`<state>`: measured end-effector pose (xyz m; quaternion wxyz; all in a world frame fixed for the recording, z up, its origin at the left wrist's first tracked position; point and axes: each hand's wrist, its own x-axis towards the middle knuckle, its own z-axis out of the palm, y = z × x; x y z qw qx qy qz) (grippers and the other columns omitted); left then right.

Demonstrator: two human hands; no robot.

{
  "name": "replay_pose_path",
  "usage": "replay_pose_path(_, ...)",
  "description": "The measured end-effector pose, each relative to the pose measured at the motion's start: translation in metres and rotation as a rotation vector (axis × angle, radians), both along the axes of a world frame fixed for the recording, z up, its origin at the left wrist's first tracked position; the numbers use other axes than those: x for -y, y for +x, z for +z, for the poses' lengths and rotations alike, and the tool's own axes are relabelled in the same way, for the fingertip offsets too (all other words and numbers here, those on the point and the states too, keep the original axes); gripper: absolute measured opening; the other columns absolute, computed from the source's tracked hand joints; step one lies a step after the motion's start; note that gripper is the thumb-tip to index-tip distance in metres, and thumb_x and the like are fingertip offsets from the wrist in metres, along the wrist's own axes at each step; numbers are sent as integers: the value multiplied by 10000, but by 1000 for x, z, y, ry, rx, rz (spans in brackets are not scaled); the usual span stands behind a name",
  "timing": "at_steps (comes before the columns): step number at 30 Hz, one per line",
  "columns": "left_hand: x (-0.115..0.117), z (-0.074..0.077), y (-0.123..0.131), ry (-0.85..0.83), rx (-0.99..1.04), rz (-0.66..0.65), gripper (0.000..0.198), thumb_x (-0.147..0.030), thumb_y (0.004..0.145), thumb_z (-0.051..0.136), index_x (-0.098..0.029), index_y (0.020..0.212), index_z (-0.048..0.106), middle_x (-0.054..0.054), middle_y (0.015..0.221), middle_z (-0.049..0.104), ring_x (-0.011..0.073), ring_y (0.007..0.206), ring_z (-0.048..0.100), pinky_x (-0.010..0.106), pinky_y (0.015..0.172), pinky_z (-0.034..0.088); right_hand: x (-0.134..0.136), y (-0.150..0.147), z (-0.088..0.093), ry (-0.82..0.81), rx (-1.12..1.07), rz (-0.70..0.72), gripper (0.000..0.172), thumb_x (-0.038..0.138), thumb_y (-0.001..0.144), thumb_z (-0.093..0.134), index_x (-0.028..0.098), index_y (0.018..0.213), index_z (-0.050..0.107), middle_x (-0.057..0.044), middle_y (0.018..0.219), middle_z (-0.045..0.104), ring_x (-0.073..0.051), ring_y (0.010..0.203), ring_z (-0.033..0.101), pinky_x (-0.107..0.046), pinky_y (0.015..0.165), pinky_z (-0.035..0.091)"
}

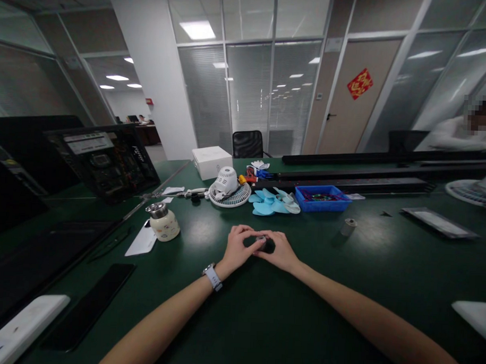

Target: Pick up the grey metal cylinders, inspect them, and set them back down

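Note:
My left hand point(239, 246) and my right hand point(279, 250) meet above the green table, thumbs and fingers closed round a small, dark, roundish part point(260, 239). Fingers cover most of that part, so its shape is unclear. A watch with a light strap is on my left wrist. Beyond my hands lie light blue fan blades point(271, 202) and a white fan body with its round grille point(228, 188). To the right of my right hand a small metal cylinder point(349, 227) stands upright on the table.
A blue tray point(322, 198) holding wires sits beyond the hands, beside long black bars. Leftward are a cream jar point(164, 222), a white box point(212, 162), a black slab point(91, 307) and an opened electronic panel. Another person sits at the far right, near a second fan part.

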<state>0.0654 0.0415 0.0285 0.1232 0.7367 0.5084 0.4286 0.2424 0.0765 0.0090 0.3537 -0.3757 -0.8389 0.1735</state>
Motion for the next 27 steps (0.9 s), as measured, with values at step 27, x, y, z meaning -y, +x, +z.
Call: replay_pose_path(27,9,-15,-80,-138,15,380,451,-451,904,437,-209,610,678,41,822,646,211,889,536,357,873,396,4,15,9,-50,-11,-91,405,547,756,649,250,1031,670,-37,1021,698,-236,968,617,-427,876,447)
